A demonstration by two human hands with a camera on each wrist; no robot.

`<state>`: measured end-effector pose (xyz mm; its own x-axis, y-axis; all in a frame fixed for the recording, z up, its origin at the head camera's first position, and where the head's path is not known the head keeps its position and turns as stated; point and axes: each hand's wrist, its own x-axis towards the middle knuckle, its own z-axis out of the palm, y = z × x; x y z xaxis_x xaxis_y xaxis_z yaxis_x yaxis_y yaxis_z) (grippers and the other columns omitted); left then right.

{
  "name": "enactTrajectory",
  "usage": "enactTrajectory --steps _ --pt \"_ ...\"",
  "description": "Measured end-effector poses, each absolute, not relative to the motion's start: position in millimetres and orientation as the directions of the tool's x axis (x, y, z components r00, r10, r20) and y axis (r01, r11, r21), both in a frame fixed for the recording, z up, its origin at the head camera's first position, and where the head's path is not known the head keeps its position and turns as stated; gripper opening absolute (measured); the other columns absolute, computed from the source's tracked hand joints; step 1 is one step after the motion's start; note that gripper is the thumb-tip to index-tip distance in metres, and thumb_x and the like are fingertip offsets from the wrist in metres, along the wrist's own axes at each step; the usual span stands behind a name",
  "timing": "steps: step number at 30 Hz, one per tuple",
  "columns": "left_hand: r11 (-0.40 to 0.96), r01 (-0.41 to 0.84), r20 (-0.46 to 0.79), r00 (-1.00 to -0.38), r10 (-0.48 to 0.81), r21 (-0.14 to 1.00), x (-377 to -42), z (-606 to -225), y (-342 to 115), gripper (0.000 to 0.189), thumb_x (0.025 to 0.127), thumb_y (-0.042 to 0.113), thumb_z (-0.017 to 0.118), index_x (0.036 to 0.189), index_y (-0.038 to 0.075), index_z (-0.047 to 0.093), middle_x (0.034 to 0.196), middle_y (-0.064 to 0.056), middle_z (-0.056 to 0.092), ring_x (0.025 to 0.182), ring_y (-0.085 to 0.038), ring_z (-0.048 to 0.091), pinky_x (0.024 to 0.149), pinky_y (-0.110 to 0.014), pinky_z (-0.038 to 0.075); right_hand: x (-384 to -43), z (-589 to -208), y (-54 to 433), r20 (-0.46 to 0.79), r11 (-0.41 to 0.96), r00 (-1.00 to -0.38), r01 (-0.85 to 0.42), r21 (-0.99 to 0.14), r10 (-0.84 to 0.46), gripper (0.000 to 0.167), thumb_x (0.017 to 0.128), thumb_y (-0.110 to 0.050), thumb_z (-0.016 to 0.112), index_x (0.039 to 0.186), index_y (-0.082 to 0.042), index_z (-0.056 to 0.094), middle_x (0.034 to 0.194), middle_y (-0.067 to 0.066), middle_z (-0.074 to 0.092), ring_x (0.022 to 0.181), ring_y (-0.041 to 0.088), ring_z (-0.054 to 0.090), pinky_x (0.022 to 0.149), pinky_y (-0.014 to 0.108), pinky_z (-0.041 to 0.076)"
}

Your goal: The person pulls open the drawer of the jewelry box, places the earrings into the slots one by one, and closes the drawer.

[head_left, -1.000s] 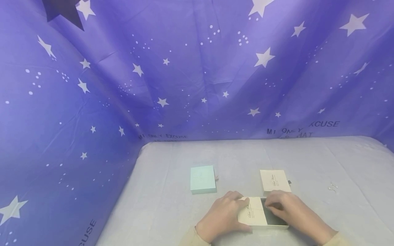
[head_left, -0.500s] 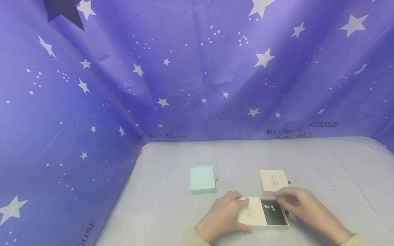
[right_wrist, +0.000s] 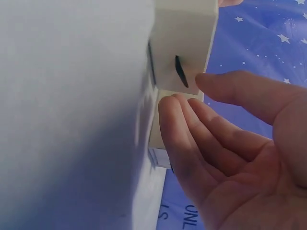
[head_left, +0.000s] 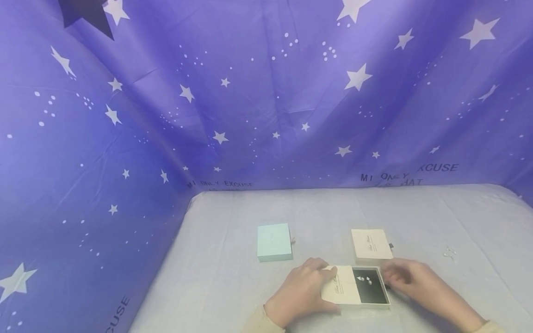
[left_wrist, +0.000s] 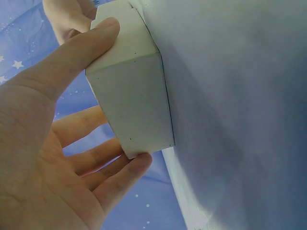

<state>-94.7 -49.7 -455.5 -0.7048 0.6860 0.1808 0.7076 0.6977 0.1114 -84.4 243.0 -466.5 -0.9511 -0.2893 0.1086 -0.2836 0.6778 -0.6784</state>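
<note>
In the head view, a cream drawer-style jewelry box [head_left: 347, 293] lies on the table with its drawer [head_left: 375, 306] slid out to the right. Small shiny pieces, which look like earrings [head_left: 360, 279], sit on the drawer's black lining. My left hand [head_left: 301, 291] grips the box's sleeve at its left end, the thumb across one face and fingers along the opposite side in the left wrist view. Beside the drawer's right end is my right hand [head_left: 416, 280], its fingers loosely bent and holding nothing. Its thumb is at the drawer's edge, near a dark pull tab [right_wrist: 181, 72].
Behind the open box stands a second cream box [head_left: 370, 243] with a dark tab. Farther left is a mint-green box [head_left: 274, 242]. Small silvery pieces [head_left: 449, 252] lie on the grey cloth [head_left: 233, 296] at the right. A purple starry curtain [head_left: 266, 106] borders the table.
My right hand has moved right from over the drawer's black lining to its outer end, uncovering the small shiny pieces. My left hand keeps its grip on the box.
</note>
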Motion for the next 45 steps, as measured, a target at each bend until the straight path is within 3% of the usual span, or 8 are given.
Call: enactTrajectory --steps 4,12,32,45 --pt "0.695 0.71 0.188 -0.702 0.687 0.112 -96 -456 -50 0.076 0.067 0.062 0.081 0.129 0.02 0.067 0.121 0.006 0.064 0.108 -0.006 0.058 0.082 -0.016 0.051 -86 -469 246 0.08 0.632 -0.931 -0.304 -0.713 -0.357 0.023 0.083 -0.002 0.072 0.105 0.004 0.069 0.087 -0.003 0.071 0.076 -0.005 0.059 0.066 0.022 0.055" --pt "0.698 0.709 0.189 -0.703 0.686 0.102 -96 -456 -50 0.076 0.067 0.063 0.081 0.13 0.02 0.067 0.122 0.005 0.064 0.109 -0.006 0.058 0.083 -0.016 0.051 -88 -476 248 0.126 0.613 -0.911 -0.361 -0.703 -0.392 0.016 0.081 -0.002 0.073 0.097 -0.002 0.069 0.08 -0.013 0.068 0.073 -0.006 0.059 0.064 0.023 0.054" --pt "0.705 0.699 0.17 -0.715 0.679 0.121 -95 -456 -49 0.077 0.067 0.063 0.081 0.13 0.022 0.066 0.122 0.006 0.063 0.11 -0.005 0.057 0.086 -0.016 0.05 -91 -475 237 0.081 0.574 -0.908 -0.326 -0.751 -0.411 0.011 0.083 -0.007 0.074 0.093 -0.006 0.071 0.084 -0.003 0.072 0.074 -0.002 0.063 0.064 0.025 0.056" --pt "0.703 0.7 0.179 -0.713 0.678 0.127 -96 -458 -50 0.077 0.067 0.064 0.081 0.13 0.022 0.066 0.122 0.008 0.063 0.109 -0.004 0.057 0.084 -0.015 0.05 -94 -474 214 0.119 0.541 -0.902 -0.351 -0.764 -0.415 0.009 0.082 -0.004 0.073 0.089 -0.008 0.072 0.08 -0.008 0.07 0.072 -0.002 0.062 0.064 0.023 0.055"
